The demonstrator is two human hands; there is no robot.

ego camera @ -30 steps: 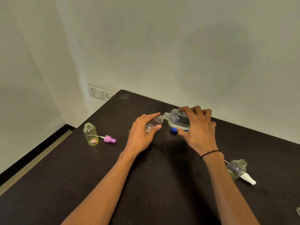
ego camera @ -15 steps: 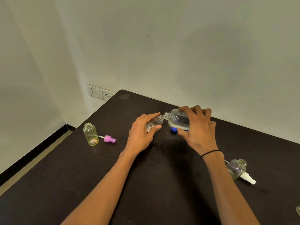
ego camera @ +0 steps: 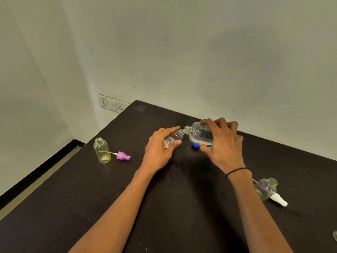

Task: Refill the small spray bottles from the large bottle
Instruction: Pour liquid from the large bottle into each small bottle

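Note:
My right hand grips the large clear bottle, tipped to the left with its open neck against the mouth of a small clear spray bottle. My left hand holds that small bottle tilted toward the large one, thumb and fingers round it. A blue cap lies on the dark table under the large bottle. An uncapped yellow small bottle stands at the left, its purple spray head lying beside it. Another uncapped clear small bottle stands at the right by a white spray head.
The table sits in a corner against a pale wall with a socket plate past the far left corner. The table's left edge drops to the floor. A bit of clear glass shows at the right frame edge.

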